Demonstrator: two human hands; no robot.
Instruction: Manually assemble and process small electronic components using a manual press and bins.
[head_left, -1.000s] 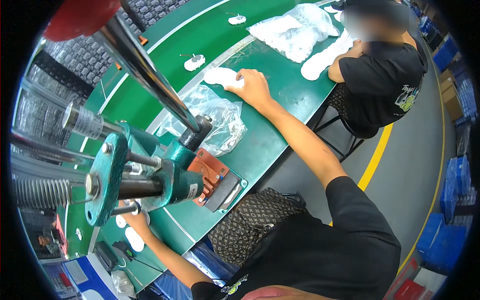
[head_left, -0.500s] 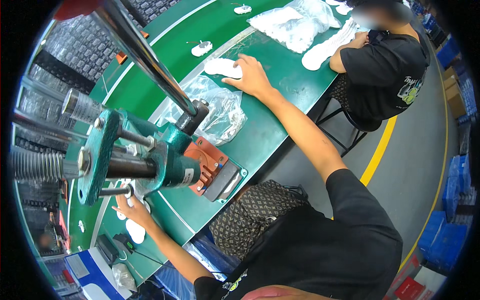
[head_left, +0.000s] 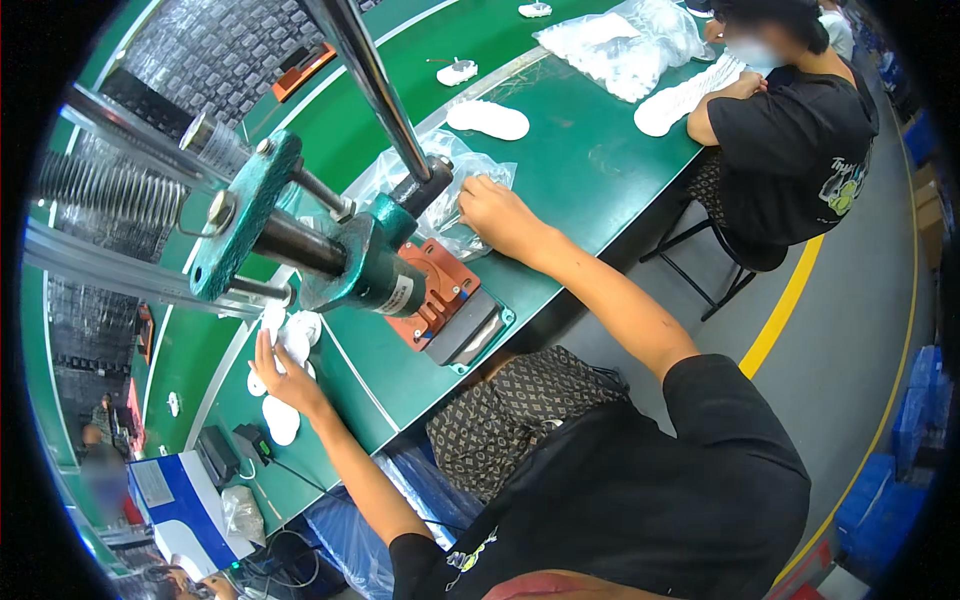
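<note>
Hands, two, bare, set well apart on either side of a press. Left hand (head_left: 285, 378): fingers extended and slightly spread, nothing visibly gripped, over a group of white rounded pieces (head_left: 302, 328) on the table's left part; actual contact cannot be told. Right hand (head_left: 497, 212): fingers curled together at the near edge of a clear plastic bag (head_left: 498, 176), which lies crumpled on the table right of the press; whether anything is pinched there is hidden. One white oval piece (head_left: 281, 420), flat, just below the left hand. Hand press (head_left: 375, 272), green metal, steel lever (head_left: 372, 70) rising above, coil spring at its left. Fixture (head_left: 447, 282), orange-brown, grooved, under the press head, dark block (head_left: 466, 335) beside it. White elongated item (head_left: 488, 120), flat, beyond the clear bag. Table (head_left: 590, 175), green, carrying all of these. Conveyor belt (head_left: 420, 50), green, along the far side, with a small white device (head_left: 457, 72) on it. Large plastic bag (head_left: 625, 60), filled with white pieces, farther right; next to it a long row of white pieces (head_left: 690, 97) before a seated co-worker (head_left: 785, 150) in black. Box (head_left: 185, 510), blue and white, lower left.
</note>
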